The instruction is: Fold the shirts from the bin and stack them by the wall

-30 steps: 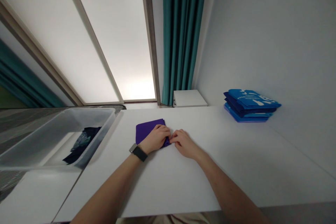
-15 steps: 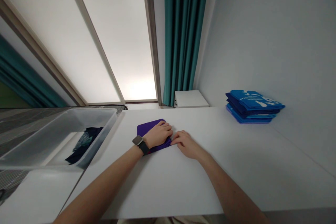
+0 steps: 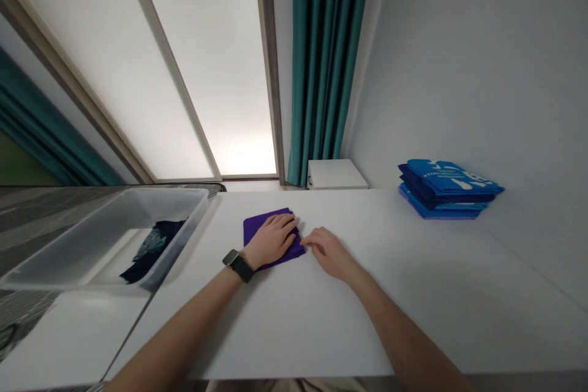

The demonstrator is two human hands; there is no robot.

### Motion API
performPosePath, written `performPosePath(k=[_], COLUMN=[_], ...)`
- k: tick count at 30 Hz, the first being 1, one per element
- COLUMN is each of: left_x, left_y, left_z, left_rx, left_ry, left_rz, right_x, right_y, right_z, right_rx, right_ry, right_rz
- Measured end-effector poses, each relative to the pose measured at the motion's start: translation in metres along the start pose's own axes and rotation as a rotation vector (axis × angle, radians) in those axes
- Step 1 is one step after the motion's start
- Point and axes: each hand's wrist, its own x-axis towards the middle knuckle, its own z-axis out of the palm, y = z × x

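Note:
A folded purple cloth item (image 3: 257, 225) lies flat on the white table (image 3: 294, 324) in the middle of the view. My left hand (image 3: 272, 239), with a dark watch (image 3: 239, 264) on its wrist, rests on top of it with the fingers spread over its right part. At the item's right edge is my right hand (image 3: 325, 249), its thumb and index finger pinched together at the corner. Whether the cloth edge is between those fingertips is too small to make out.
A stack of folded blue bags (image 3: 448, 187) stands at the right by the wall. On the left, a translucent plastic bin (image 3: 184, 245) holds a dark folded cloth (image 3: 154, 248). A small white cabinet (image 3: 337, 173) is beyond the table's far edge.
My left hand has slid slightly left and its fingers have flattened out over the purple item. My right hand remains at the item's right edge. The view has shifted slightly.

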Motion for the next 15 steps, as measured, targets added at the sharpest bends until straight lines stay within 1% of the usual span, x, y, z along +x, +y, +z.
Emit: performPosePath(k=[4,8,10,12,15], left_x=[-0.008,-0.009,-0.008,-0.010,-0.018], left_y=[-0.003,-0.002,-0.003,-0.008,-0.025], left_z=[0.013,0.021,0.020,0.016,0.005], left_rx=[0.019,0.045,0.045,0.039,0.040], left_ry=[-0.054,-0.059,-0.056,-0.051,-0.036], left_rz=[-0.037,-0.051,-0.050,-0.070,-0.154], right_x=[-0.002,-0.003,-0.003,-0.004,-0.004], right_y=[-0.002,0.002,0.003,0.004,0.003], right_z=[0.001,0.002,0.002,0.003,0.003], right_rx=[-0.081,-0.108,-0.106,-0.096,-0.061], right_ry=[-0.085,-0.115,-0.114,-0.111,-0.093], right_rz=[-0.036,-0.020,-0.014,-0.010,-0.005])
